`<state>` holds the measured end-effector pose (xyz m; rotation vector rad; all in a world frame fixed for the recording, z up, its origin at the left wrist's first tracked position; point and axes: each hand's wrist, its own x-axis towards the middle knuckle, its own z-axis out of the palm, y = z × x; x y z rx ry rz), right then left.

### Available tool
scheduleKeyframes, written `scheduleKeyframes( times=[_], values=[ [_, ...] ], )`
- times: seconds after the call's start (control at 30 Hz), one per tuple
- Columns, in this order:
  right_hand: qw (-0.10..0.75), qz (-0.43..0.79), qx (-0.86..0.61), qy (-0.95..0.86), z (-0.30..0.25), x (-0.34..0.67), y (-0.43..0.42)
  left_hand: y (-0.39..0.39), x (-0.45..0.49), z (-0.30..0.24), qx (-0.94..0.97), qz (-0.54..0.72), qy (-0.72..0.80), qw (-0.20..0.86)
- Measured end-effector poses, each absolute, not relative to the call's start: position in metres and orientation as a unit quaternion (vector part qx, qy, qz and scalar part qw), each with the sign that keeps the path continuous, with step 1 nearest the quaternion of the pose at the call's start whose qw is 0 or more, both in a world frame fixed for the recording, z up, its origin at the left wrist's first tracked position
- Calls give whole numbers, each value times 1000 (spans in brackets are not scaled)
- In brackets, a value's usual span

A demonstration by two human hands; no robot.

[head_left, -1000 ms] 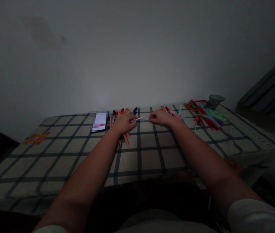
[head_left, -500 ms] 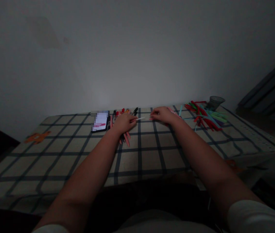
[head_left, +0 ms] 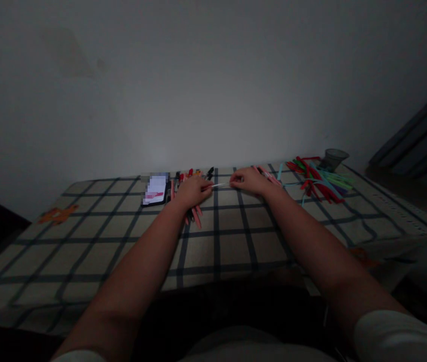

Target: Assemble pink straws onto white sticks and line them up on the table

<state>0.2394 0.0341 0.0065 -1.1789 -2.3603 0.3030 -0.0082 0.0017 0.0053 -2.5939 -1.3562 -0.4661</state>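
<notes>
A thin white stick (head_left: pixel 220 184) spans the gap between my hands, above the checked tablecloth (head_left: pixel 232 241). My left hand (head_left: pixel 194 191) pinches its left end between thumb and fingers. At the other end, my right hand (head_left: pixel 248 180) has its fingertips closed on or right at the tip; the exact contact is too small and dark to make out. Under and around my left hand lie several pens or markers (head_left: pixel 197 217), pink, red and black. Beside my right wrist are some pink strips (head_left: pixel 269 174), partly hidden by the hand.
A phone (head_left: pixel 156 188) with a lit screen lies left of the pens. At the right is a pile of red, green, blue and purple fuzzy strips (head_left: pixel 321 185), with a dark see-through cup (head_left: pixel 335 158) behind it. The wall (head_left: pixel 213 100) rises behind the table.
My right hand has shifted slightly left, bringing its fingertips to the stick's right end. More of the pink strips now shows behind it. My left hand has stayed in place.
</notes>
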Motion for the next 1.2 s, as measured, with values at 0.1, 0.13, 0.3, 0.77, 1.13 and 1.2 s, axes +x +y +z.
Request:
scheduleKeyframes(
  times=[0.1,0.13,0.3,0.77,1.13,1.2],
  values=[
    [238,113,-432,-863,7,239,33,1,-8,7,-871,-154,-459,84],
    [236,115,-433,-862,8,239,33,0,-7,7,-870,-153,-461,83],
    [230,106,-437,-863,8,238,32,-2,-6,8,-868,-153,-466,80],
    [236,101,-414,-873,6,233,29,-2,-5,7,-879,-150,-446,83],
    [242,133,-382,-882,1,226,26,-5,-2,10,-892,-154,-421,55],
    [243,135,-377,-883,2,225,25,-5,-2,10,-893,-154,-419,57]
  ],
)
